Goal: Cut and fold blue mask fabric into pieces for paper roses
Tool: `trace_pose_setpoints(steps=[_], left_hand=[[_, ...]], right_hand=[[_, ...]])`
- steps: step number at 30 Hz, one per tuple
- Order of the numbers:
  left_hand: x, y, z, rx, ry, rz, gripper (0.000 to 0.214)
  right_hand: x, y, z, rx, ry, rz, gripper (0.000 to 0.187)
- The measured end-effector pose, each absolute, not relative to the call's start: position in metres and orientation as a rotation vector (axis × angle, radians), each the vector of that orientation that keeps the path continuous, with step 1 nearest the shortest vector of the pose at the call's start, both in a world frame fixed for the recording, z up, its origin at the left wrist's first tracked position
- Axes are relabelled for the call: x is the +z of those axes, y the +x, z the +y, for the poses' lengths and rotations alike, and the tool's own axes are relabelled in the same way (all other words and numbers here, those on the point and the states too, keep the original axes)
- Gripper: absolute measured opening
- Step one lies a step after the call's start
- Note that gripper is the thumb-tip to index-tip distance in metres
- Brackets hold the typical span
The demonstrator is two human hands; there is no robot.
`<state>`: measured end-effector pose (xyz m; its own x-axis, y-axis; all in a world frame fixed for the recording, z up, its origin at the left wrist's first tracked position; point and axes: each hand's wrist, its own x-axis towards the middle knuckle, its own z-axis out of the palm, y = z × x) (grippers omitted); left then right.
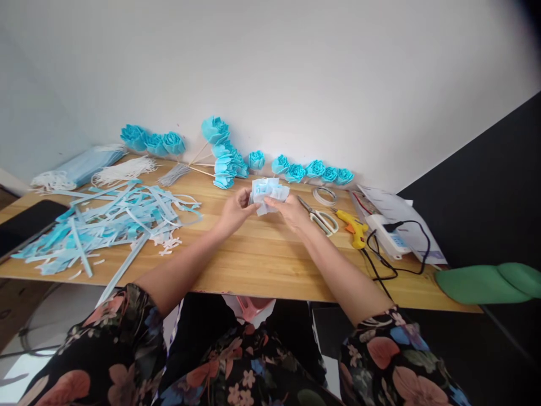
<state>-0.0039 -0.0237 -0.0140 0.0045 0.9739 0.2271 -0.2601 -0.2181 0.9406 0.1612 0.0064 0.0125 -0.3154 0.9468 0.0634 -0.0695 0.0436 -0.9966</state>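
Observation:
A bunch of pale blue and white fabric pieces point(266, 190) is held up over the middle of the wooden table point(253, 259). On its left edge, my left hand point(237, 211) pinches it between thumb and fingers. My right hand point(291, 210) grips it from the right, the thumb lying across the front. Just right of that hand lie white-handled scissors point(324, 221). Behind the bunch, several blue fabric roses point(295, 172) stand along the wall. More blue roses on sticks point(225, 165) are heaped slightly to the left.
Blue and white strip scraps point(114, 220) cover the left side, beside a dark phone point(31, 225) and stacked face masks point(87, 163). Rightward are a wire coil point(324, 195), yellow glue gun point(354, 226), power strip point(387, 237) with black cord, papers point(393, 206) and a green bottle point(486, 283).

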Motion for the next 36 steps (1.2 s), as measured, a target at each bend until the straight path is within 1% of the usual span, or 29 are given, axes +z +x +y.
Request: trace_pose_setpoints(steps=[2,3,8,14,18,20,23,26,28,30,33,36], left_hand=[[-0.017,-0.004,-0.022,1.517,1.273,0.898,0.040],[-0.019,-0.004,-0.021,1.516,1.305,0.907,0.041],[-0.029,-0.007,-0.017,1.344,1.335,1.002,0.068],[-0.038,-0.006,-0.017,1.310,1.438,1.060,0.081],[-0.044,-0.004,-0.018,1.293,1.449,1.054,0.092],[-0.043,-0.003,-0.019,1.299,1.449,1.070,0.093],[-0.038,-0.003,-0.021,1.321,1.416,1.138,0.082],[-0.032,-0.003,-0.023,1.338,1.369,1.196,0.072],[-0.030,-0.004,-0.024,1.338,1.356,1.200,0.070],[-0.029,-0.003,-0.024,1.332,1.365,1.192,0.071],[-0.031,-0.003,-0.024,1.319,1.409,1.188,0.071],[-0.032,-0.003,-0.023,1.303,1.476,1.206,0.071]], right_hand=[[0.011,0.160,0.003,1.401,-0.898,-1.430,0.043],[0.009,0.159,0.001,1.401,-0.876,-1.439,0.044],[-0.003,0.163,-0.002,1.473,-0.915,-1.443,0.068],[-0.015,0.167,-0.003,1.438,-0.937,-1.428,0.088],[-0.017,0.167,-0.007,1.398,-0.925,-1.463,0.094],[-0.016,0.166,-0.009,1.421,-0.883,-1.494,0.095],[-0.011,0.166,-0.011,1.460,-0.810,-1.503,0.088],[-0.005,0.172,-0.009,1.394,-0.800,-1.484,0.066],[-0.003,0.177,-0.007,1.317,-0.829,-1.493,0.051],[-0.004,0.182,-0.004,1.228,-0.883,-1.539,0.041],[-0.007,0.185,-0.001,1.113,-0.965,-1.597,0.031],[-0.008,0.186,0.000,1.044,-1.018,-1.606,0.028]])
